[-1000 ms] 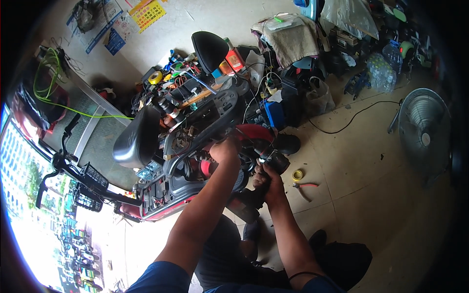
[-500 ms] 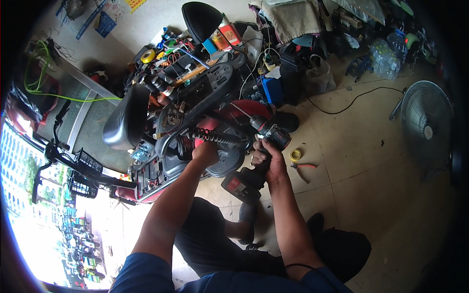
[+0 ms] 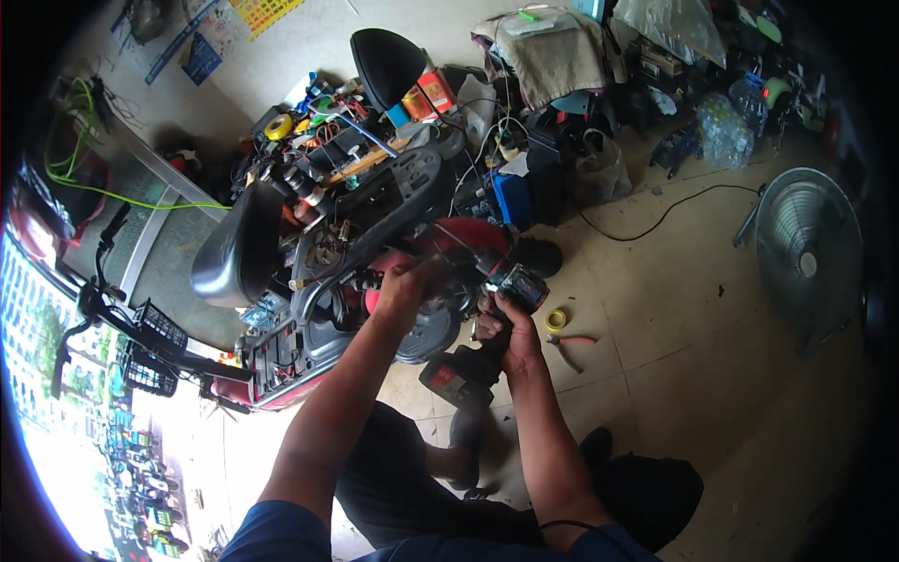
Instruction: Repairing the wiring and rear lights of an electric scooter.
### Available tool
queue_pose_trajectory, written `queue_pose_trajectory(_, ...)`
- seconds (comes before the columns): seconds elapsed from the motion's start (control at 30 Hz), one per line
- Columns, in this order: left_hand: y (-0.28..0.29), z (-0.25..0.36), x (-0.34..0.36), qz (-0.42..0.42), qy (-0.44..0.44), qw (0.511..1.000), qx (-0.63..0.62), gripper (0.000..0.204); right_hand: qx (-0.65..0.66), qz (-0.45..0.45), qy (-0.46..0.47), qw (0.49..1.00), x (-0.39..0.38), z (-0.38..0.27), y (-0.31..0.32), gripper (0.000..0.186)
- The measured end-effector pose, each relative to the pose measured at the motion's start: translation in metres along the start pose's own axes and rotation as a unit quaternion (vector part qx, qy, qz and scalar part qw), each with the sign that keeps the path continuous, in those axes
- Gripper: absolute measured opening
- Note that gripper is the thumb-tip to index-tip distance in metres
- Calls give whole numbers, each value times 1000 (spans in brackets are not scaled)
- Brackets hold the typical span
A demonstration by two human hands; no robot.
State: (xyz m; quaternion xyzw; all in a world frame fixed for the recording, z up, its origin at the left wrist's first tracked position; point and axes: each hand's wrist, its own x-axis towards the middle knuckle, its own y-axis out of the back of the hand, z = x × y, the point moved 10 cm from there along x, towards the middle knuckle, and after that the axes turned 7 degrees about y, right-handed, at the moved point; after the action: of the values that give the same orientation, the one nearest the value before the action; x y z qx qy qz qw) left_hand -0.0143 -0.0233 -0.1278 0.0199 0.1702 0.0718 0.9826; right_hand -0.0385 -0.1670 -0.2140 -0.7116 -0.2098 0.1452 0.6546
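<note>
My right hand grips a black cordless drill by its handle, its long bit pointing up-left toward the red rear body of a partly dismantled electric scooter. My left hand is at the scooter beneath its black frame rail, beside dark parts; its fingers are blurred, and I cannot tell what they hold. The scooter's black seat stands tilted up at the left. A yellow tape roll and red-handled pliers lie on the floor right of the drill.
A standing fan is at the right, its cable crossing the tiled floor. A cluttered pile of tools, bags and bottles lines the wall. An open doorway with parked scooters is at the left.
The drill has come further into view, its battery base now visible. My left hand moved down-left, revealing a coiled spring half a second ago, then shifted up again in a blur over it.
</note>
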Motion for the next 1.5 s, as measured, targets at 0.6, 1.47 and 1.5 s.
queue_pose_trajectory(0.6, 10, -27, 131, -147, -184, 833, -501, 30, 15, 13, -10, 1000, 0, 6, -2, 27)
queue_pose_trajectory(1.47, -20, 14, 69, -24, -489, 852, 186, 38, -2, -17, -23, 1000, 6, -5, 12, 29)
queue_pose_trajectory(1.5, -22, 14, 68, -18, -484, 858, 173, 37, -3, -15, -24, 1000, 5, -6, 13, 29)
